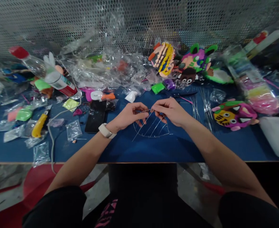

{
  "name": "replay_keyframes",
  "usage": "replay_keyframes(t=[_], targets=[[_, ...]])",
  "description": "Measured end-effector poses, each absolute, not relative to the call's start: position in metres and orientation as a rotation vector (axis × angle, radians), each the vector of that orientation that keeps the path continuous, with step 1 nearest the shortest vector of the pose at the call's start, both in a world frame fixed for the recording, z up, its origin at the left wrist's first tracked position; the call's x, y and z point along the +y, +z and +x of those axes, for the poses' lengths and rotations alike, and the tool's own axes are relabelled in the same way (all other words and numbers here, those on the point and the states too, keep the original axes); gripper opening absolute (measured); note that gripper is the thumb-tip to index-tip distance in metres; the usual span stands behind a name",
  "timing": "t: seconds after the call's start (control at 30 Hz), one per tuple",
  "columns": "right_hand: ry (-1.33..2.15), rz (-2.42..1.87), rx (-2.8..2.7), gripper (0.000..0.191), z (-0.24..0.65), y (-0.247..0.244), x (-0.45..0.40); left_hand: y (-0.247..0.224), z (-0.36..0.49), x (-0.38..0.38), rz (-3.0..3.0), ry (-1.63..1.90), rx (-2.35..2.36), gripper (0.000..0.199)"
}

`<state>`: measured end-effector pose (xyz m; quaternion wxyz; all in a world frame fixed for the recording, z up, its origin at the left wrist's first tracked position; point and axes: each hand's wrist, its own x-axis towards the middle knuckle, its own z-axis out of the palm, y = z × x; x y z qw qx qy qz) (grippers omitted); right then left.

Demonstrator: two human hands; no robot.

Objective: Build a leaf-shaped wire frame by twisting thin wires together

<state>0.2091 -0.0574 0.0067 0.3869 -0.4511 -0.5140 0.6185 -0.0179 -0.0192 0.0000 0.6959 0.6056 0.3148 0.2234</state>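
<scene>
Between my two hands is a wire frame (151,136), a thin rounded outline crossed by several slanting wires. With fingers pinched, my left hand (136,114) grips its upper edge; a pale watch (107,130) is on that wrist. Close beside it, my right hand (165,109) pinches the same upper edge, fingertips almost meeting the left ones. The lower curve of the frame hangs toward me over the blue table (130,152). Where the wires cross under my fingers is hidden.
Loose wires (206,107) lie right of my hands, near a painted clay mask (234,114) and a white case (276,136). On the left are a black phone (95,117), a yellow cutter (39,126), a cable (50,133) and a tilted bottle (56,80). Plastic bags (101,68) crowd the back.
</scene>
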Motion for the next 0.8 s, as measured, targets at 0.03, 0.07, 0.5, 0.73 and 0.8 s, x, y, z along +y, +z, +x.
replay_keyframes(t=[0.03,0.07,0.5,0.73,0.8], targets=[[1.586,-1.155,-1.301,0.028,0.209,0.005,-0.057,0.001,-0.016,-0.022,1.377,0.501,0.729,0.028],[1.595,-1.161,-1.292,0.029,0.209,0.003,-0.057,0.002,-0.015,-0.024,1.394,0.497,0.748,0.026],[1.700,-1.257,-1.327,0.031,0.207,0.005,-0.058,0.011,-0.013,-0.034,1.309,0.333,0.736,0.025],[1.672,-1.271,-1.460,0.037,0.203,0.006,-0.062,0.014,-0.015,-0.032,1.262,0.244,0.695,0.031],[1.641,-1.279,-1.494,0.037,0.202,0.007,-0.064,0.013,-0.016,-0.032,1.293,0.236,0.698,0.031]])
